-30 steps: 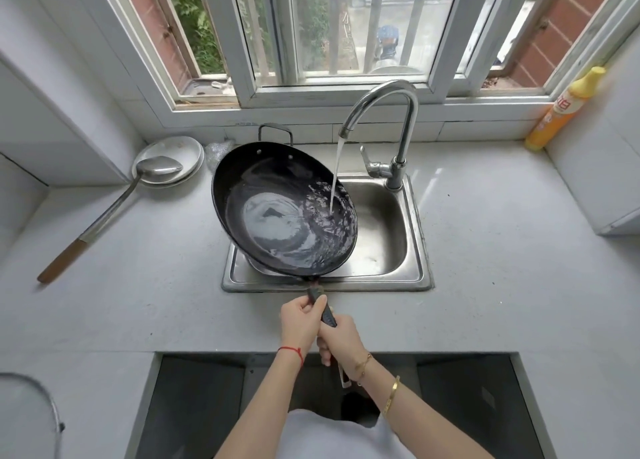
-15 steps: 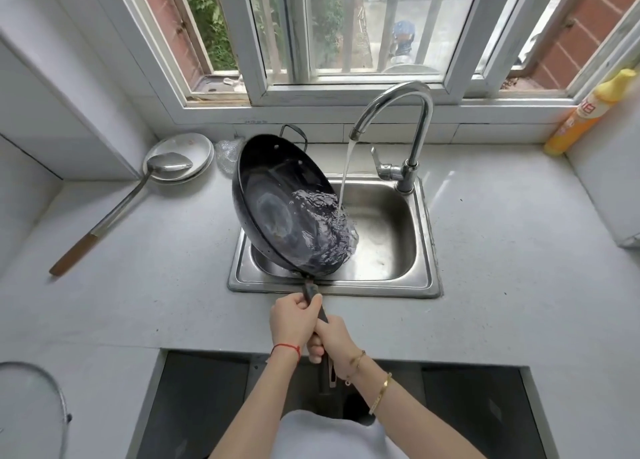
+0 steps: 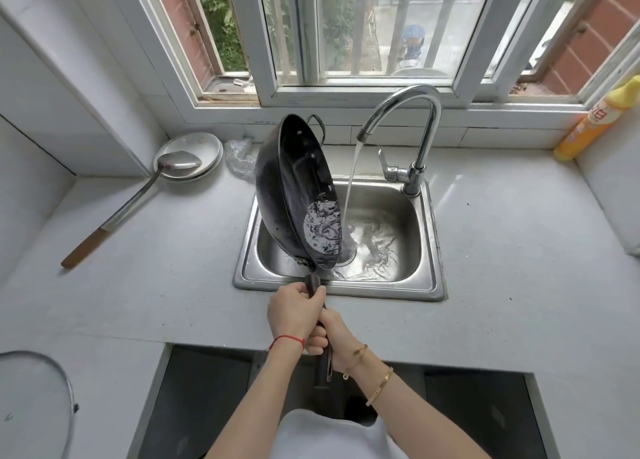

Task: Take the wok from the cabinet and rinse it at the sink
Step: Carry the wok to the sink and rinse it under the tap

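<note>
While both hands (image 3: 294,315) gripped its handle, the tilted wok (image 3: 294,195) spilled water into the steel sink (image 3: 427,251).

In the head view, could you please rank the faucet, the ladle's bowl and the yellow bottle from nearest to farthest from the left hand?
Measured from the left hand on the wok's handle:
1. Faucet, up and to the right, behind the sink.
2. Ladle's bowl, up and to the left, on the plate.
3. Yellow bottle, in the far right corner by the window.
</note>
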`<move>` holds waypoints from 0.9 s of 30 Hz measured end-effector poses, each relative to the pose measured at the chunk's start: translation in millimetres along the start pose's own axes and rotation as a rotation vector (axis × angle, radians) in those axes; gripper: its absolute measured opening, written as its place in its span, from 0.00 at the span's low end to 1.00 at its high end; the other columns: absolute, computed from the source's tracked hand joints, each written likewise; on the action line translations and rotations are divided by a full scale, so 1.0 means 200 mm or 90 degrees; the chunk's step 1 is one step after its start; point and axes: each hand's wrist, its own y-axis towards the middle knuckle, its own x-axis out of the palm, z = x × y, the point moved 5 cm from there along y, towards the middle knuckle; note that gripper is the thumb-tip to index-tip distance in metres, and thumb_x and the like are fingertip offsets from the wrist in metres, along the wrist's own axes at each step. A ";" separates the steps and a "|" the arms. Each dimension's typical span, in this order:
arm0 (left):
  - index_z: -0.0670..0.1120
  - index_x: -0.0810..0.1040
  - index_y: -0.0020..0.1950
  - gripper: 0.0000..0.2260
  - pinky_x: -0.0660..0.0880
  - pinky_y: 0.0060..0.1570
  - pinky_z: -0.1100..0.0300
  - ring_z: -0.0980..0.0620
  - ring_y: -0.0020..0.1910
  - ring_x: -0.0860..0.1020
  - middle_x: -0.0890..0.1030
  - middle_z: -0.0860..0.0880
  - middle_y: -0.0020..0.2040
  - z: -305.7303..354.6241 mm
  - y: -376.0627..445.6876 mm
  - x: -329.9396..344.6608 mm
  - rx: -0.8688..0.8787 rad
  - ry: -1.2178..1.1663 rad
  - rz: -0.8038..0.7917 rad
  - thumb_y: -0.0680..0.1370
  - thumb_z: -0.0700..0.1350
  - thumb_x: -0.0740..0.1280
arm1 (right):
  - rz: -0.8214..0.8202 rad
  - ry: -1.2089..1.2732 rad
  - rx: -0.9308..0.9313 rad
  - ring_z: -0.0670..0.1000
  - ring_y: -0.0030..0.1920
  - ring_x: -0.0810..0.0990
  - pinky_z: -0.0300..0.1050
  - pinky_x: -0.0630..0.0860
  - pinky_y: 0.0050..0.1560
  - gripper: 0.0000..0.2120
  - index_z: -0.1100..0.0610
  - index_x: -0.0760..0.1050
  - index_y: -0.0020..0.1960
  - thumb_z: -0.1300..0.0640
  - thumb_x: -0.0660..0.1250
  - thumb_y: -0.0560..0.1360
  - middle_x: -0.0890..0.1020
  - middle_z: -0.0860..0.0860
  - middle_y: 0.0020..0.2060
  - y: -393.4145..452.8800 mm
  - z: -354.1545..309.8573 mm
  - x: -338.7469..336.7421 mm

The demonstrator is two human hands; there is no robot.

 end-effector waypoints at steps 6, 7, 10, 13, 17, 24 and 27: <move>0.48 0.76 0.27 0.18 0.73 0.29 0.60 0.54 0.26 0.76 0.74 0.53 0.21 0.05 0.01 -0.04 0.039 0.060 0.048 0.72 0.57 0.68 | -0.092 0.080 0.031 0.42 0.15 0.62 0.33 0.59 0.16 0.23 0.53 0.66 0.25 0.50 0.60 0.78 0.63 0.45 0.16 -0.01 -0.04 0.06; 0.48 0.76 0.26 0.18 0.72 0.28 0.61 0.55 0.26 0.76 0.75 0.53 0.21 0.06 0.01 -0.05 0.042 0.062 0.062 0.71 0.58 0.68 | -0.109 0.096 0.035 0.42 0.15 0.62 0.33 0.59 0.16 0.22 0.53 0.66 0.25 0.50 0.62 0.77 0.64 0.44 0.15 -0.02 -0.06 0.07; 0.50 0.78 0.28 0.16 0.73 0.27 0.62 0.58 0.25 0.77 0.77 0.54 0.22 0.06 0.03 -0.07 0.029 0.028 0.075 0.70 0.59 0.68 | -0.146 0.146 0.059 0.42 0.14 0.62 0.32 0.59 0.15 0.24 0.53 0.66 0.23 0.50 0.61 0.77 0.64 0.44 0.14 -0.01 -0.08 0.10; 0.54 0.80 0.34 0.10 0.74 0.33 0.65 0.59 0.30 0.80 0.81 0.57 0.27 0.01 0.06 -0.05 -0.058 -0.124 -0.003 0.69 0.58 0.73 | -0.148 0.167 0.077 0.42 0.13 0.61 0.33 0.57 0.13 0.24 0.53 0.63 0.23 0.52 0.60 0.78 0.63 0.46 0.14 0.00 -0.09 0.11; 0.42 0.83 0.48 0.16 0.77 0.47 0.57 0.48 0.43 0.81 0.84 0.45 0.42 -0.04 0.05 0.07 -0.232 -0.513 -0.316 0.76 0.55 0.69 | -0.190 0.219 0.084 0.43 0.12 0.63 0.33 0.57 0.13 0.23 0.54 0.62 0.23 0.60 0.59 0.77 0.64 0.47 0.13 -0.01 -0.10 0.11; 0.42 0.77 0.49 0.12 0.77 0.34 0.68 0.56 0.35 0.79 0.78 0.49 0.39 0.02 0.04 0.14 -0.273 -0.732 -0.463 0.76 0.50 0.67 | -0.292 0.357 0.077 0.47 0.12 0.59 0.31 0.55 0.15 0.25 0.55 0.61 0.21 0.67 0.73 0.66 0.66 0.51 0.12 -0.06 -0.12 0.16; 0.43 0.77 0.43 0.11 0.72 0.24 0.69 0.58 0.26 0.75 0.78 0.49 0.36 0.00 0.04 0.15 -0.271 -0.652 -0.430 0.77 0.50 0.67 | -0.192 0.259 0.089 0.46 0.12 0.61 0.31 0.57 0.15 0.22 0.54 0.60 0.25 0.62 0.69 0.70 0.64 0.49 0.14 -0.05 -0.10 0.13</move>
